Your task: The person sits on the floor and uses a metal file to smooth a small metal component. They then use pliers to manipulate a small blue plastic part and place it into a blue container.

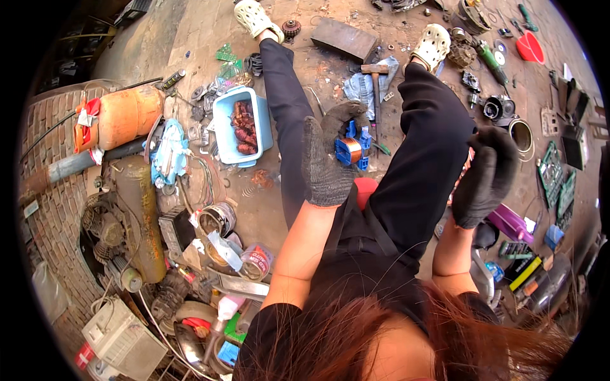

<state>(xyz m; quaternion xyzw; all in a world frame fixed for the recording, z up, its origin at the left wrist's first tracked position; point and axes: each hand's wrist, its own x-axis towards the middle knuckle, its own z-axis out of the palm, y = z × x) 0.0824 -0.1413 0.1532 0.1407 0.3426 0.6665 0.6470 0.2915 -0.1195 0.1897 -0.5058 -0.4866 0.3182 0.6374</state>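
Observation:
A small blue plastic bobbin wound with copper wire (349,151) sits in my left hand (328,159), whose dark-gloved fingers and thumb curl around its far and left sides. My right hand (486,178), also in a dark knitted glove, is raised well to the right of the bobbin. Its fingers are loosely bent over the thumb side, and no held thing shows there. Between my legs, beyond the bobbin, a hammer (377,95) lies with its wooden handle toward me, next to a crumpled light-blue cloth (359,87).
Left of my leg stands a light-blue tub (222,127) of copper windings. An orange gas cylinder (124,115) and open cans (217,219) lie further left. A metal block (344,39) is ahead. At right are an angle grinder (492,63), a red bowl (530,47) and a purple bottle (510,222).

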